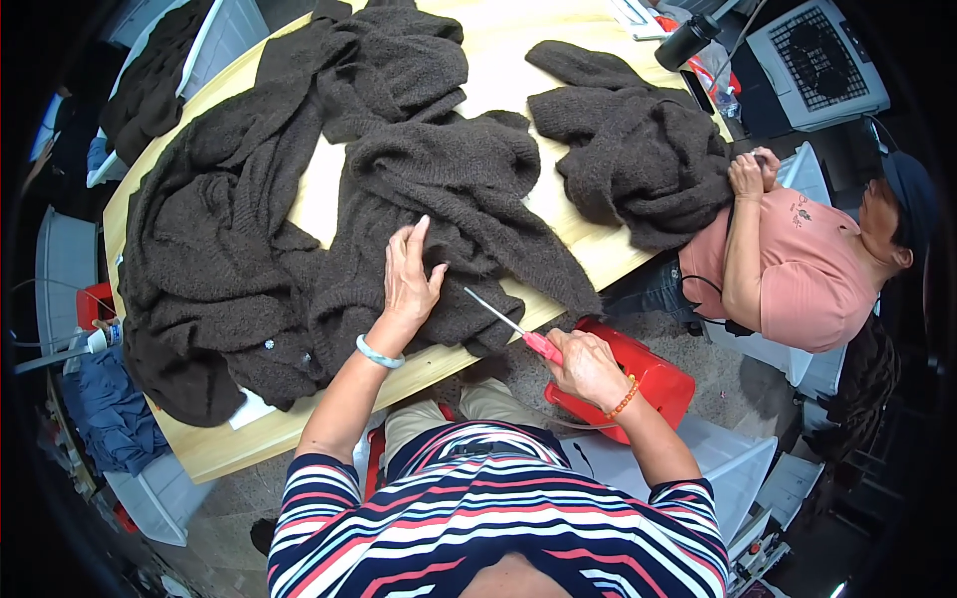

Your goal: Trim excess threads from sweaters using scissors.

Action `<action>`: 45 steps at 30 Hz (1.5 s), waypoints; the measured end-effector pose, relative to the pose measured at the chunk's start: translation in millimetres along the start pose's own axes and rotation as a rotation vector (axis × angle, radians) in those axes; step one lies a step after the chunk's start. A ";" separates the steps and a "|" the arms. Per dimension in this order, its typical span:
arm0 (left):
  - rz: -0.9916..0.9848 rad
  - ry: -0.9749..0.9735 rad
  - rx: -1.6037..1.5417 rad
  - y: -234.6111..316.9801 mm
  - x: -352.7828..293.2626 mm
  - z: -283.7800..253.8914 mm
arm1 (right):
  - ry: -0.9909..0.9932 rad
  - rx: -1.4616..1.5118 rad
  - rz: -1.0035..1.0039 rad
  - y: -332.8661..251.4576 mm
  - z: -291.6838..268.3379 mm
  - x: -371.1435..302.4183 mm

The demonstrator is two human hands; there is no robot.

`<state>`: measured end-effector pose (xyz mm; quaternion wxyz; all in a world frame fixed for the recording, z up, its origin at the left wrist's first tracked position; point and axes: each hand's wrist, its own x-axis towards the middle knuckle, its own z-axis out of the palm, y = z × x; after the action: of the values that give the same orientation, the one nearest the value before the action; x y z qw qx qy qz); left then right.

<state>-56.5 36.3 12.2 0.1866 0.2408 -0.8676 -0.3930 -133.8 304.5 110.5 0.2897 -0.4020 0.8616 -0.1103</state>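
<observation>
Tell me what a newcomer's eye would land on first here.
Probably the dark knitwear heaped across the pale table. Next, at lower centre, the pink-handled tool in the right hand, its thin shaft pointing toward the left hand. Bright red plastic shows beneath the right hand.

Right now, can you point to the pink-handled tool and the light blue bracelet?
Pink-handled tool [541, 347]: head view, on its pink handle.
Light blue bracelet [377, 356]: head view, on its band.

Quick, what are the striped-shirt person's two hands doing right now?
Left hand: open, fingers spread over the dark knit; touching or not, can't tell.
Right hand: closed, holding the red-handled tool.
</observation>
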 end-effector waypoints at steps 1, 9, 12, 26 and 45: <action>0.144 0.002 0.134 7.1 3.3 -5.1 | 0.013 0.036 0.006 1.3 0.8 0.7; -0.119 -0.324 -0.124 -23.8 10.1 6.3 | -0.043 0.029 0.093 -2.0 -7.5 4.1; -0.378 -0.326 -0.443 -62.0 -8.7 17.9 | 0.000 0.034 -0.010 -11.3 -6.8 2.5; -0.516 -0.322 -0.940 -63.2 -37.9 19.1 | -0.079 -0.002 -0.116 -17.8 -5.7 15.9; 0.200 -0.095 0.392 5.3 -5.0 -25.9 | 0.048 0.024 0.133 14.0 6.7 11.7</action>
<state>-40.5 26.8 31.7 0.1334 0.1664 -0.9547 -0.2073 -144.7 305.1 94.4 0.2806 -0.3377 0.8916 -0.1109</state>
